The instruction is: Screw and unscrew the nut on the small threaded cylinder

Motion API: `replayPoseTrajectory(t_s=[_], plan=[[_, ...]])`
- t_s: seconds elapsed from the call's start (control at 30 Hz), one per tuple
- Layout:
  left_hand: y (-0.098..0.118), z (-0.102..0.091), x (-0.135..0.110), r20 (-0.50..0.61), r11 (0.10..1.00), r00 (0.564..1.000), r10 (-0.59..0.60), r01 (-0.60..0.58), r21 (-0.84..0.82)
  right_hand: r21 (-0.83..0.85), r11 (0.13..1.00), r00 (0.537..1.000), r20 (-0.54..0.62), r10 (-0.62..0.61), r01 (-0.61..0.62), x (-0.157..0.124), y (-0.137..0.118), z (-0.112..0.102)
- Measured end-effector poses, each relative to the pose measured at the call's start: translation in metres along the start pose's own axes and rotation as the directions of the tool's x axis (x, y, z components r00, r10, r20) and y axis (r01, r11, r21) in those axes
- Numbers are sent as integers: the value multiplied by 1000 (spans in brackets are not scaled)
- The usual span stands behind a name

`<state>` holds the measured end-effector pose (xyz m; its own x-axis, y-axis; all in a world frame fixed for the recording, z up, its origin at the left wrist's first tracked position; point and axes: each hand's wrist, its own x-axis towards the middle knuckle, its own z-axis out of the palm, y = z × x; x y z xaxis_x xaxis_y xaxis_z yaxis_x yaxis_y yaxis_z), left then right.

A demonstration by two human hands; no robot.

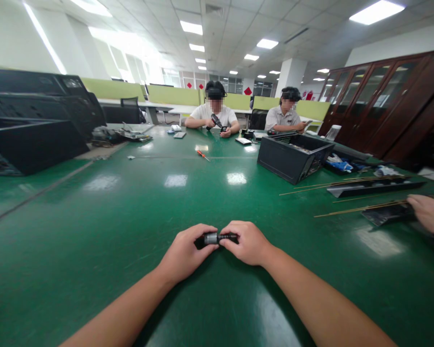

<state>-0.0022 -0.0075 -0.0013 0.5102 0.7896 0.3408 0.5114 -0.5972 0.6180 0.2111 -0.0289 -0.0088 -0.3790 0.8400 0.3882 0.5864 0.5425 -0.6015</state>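
Left hand (183,249): fingers grasping a grey cylinder (211,238). Right hand (249,244): fingers pinching its dark shaft (228,236). Orange screwdriver (201,153) on desk (94,255) beyond cylinder.

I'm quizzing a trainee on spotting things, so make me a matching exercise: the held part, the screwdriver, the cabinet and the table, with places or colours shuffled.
1. Held part
2. Screwdriver
3. Cabinet
4. Table

A. Reddish brown, glass in its doors
B. Green, shiny surface
C. Between the left grip and the right grip
D. Orange handle, lying beyond both grips

Pairs: 1-C, 2-D, 3-A, 4-B
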Motion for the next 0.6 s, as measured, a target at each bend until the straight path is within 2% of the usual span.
replayPoseTrajectory(t_s=[0.6], plan=[[-1, 0, -1, -19, 1000, 1000, 13, -13, -5, -30, 999, 1000, -21, -18, 17, -1, 3, 2]])
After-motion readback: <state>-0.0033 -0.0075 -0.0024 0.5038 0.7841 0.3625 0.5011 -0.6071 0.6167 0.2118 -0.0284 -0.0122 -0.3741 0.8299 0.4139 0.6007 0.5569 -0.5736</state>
